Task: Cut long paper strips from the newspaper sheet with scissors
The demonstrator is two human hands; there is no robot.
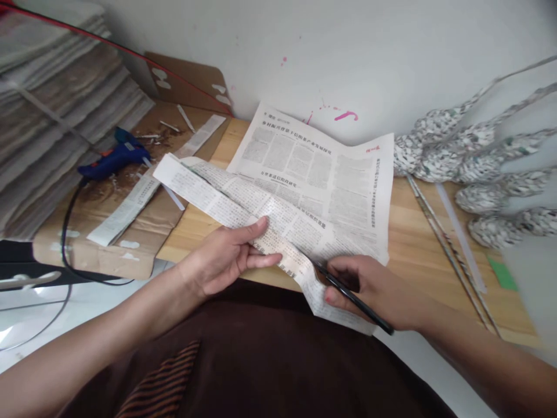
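A folded newspaper strip [195,194] runs slantwise across the near edge of the wooden table. My left hand [232,252] pinches it, thumb on top and fingers beneath. To the right, my right hand [369,287] is closed around a knife [354,302] with a slim black handle. Its blade end lies at the paper's folded edge, mostly hidden by the paper. Below the knife, part of the newspaper curls and hangs over the table edge. A larger printed newspaper sheet [304,151] lies flat behind, reaching up to the wall.
At the left, a blue glue gun [115,157] with a black cord rests on cardboard [130,255] near cut paper strips [126,212]. A tall newspaper stack [65,116] stands behind. Woven paper pieces [461,145], thin rods [452,255] and a glue stick [461,238] lie on the right.
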